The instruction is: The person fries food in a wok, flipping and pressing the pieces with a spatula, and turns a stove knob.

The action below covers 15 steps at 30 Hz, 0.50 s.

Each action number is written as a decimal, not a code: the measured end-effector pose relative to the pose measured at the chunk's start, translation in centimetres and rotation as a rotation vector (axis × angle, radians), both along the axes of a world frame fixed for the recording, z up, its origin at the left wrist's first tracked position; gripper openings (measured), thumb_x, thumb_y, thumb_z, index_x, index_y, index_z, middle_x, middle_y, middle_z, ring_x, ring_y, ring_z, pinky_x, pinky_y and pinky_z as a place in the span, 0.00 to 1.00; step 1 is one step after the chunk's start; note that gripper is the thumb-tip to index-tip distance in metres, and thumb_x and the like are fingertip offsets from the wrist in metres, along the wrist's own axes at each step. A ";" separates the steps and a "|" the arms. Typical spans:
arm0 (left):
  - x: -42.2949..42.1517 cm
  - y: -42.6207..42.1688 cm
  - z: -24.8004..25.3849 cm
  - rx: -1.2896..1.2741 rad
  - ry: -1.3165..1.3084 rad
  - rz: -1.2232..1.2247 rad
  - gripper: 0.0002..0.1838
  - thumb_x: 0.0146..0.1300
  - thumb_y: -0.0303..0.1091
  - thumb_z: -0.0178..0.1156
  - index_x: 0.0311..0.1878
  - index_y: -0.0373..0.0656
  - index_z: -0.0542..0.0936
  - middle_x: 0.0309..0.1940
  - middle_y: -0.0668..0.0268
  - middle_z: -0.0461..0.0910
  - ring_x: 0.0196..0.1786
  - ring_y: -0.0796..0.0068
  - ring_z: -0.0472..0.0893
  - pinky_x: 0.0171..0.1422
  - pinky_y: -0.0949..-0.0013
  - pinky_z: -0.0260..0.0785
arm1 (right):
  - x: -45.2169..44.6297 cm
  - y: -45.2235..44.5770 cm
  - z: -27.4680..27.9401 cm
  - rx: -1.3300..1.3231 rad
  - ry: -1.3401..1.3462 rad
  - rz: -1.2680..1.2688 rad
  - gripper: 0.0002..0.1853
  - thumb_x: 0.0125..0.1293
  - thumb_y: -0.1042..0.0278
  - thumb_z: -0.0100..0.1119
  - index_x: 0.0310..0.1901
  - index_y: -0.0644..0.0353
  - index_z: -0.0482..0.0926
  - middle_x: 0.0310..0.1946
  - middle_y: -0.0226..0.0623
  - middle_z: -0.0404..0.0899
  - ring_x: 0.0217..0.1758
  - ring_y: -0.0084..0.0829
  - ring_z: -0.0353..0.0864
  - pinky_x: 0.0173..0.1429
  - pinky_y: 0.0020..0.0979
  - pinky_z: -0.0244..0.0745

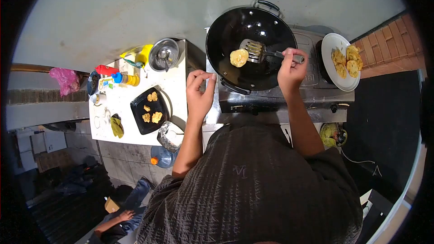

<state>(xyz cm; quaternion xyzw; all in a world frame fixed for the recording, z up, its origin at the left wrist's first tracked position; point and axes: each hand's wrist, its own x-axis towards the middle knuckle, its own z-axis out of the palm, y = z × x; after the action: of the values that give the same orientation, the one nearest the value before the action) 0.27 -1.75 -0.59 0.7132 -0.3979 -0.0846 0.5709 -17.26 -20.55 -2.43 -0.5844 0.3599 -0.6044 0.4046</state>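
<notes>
Gripping turner (pixel 270 54) in right hand (pixel 293 70) at right rim of wok (pixel 246 22), aimed leftward to fritter (pixel 239 57); spreading left hand (pixel 200 95) loosely, left of wok

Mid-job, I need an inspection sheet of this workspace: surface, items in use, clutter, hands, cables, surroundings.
Surface: metal stove under the black wok; white table to the left.
Items in use: slotted spatula in the wok, a fried piece at its front edge; white oval plate and black square plate hold more pieces.
Clutter: metal bowl with spoon, blue-capped bottle on the table.
Hands: right grips the spatula handle; left is empty beside the wok.
Cables: thin white cord or hose low at right; ends unclear.
Surroundings: brickwork at right; another person's hand at lower left.
</notes>
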 end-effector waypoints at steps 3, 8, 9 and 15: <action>0.1 0.0 -0.1 -0.015 0.008 0.007 0.05 0.61 0.27 0.67 0.37 0.35 0.83 0.39 0.60 0.77 0.44 0.67 0.77 0.50 0.69 0.69 | 0.3 0.8 1.0 -0.161 0.018 0.055 0.06 0.70 0.77 0.56 0.44 0.65 0.71 0.34 0.41 0.83 0.33 0.22 0.83 0.38 0.23 0.76; 0.0 0.3 0.3 -0.006 0.024 0.019 0.05 0.61 0.26 0.67 0.37 0.35 0.83 0.39 0.60 0.76 0.44 0.68 0.76 0.50 0.70 0.69 | 0.6 1.7 2.3 -0.441 0.071 0.153 0.07 0.67 0.81 0.57 0.43 0.65 0.71 0.34 0.42 0.83 0.35 0.28 0.84 0.41 0.25 0.79; 0.1 0.4 0.2 -0.010 0.026 0.027 0.05 0.61 0.26 0.67 0.37 0.35 0.83 0.39 0.60 0.76 0.44 0.68 0.76 0.50 0.70 0.69 | 0.5 1.9 2.5 -0.440 0.073 0.156 0.07 0.67 0.81 0.57 0.43 0.65 0.71 0.34 0.42 0.83 0.35 0.28 0.84 0.41 0.25 0.79; 0.6 0.9 0.2 -0.010 0.004 0.076 0.05 0.61 0.26 0.67 0.37 0.35 0.83 0.40 0.61 0.76 0.44 0.69 0.76 0.52 0.70 0.68 | 0.1 2.7 3.1 -0.441 0.139 0.198 0.08 0.65 0.84 0.57 0.43 0.64 0.71 0.34 0.43 0.82 0.35 0.31 0.84 0.42 0.28 0.79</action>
<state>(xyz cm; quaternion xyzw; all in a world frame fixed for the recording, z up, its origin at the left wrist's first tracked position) 0.92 -0.90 -0.39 0.7245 -0.3699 -0.0623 0.5782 -17.18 -17.82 0.63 -0.7313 0.1872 -0.5838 0.2987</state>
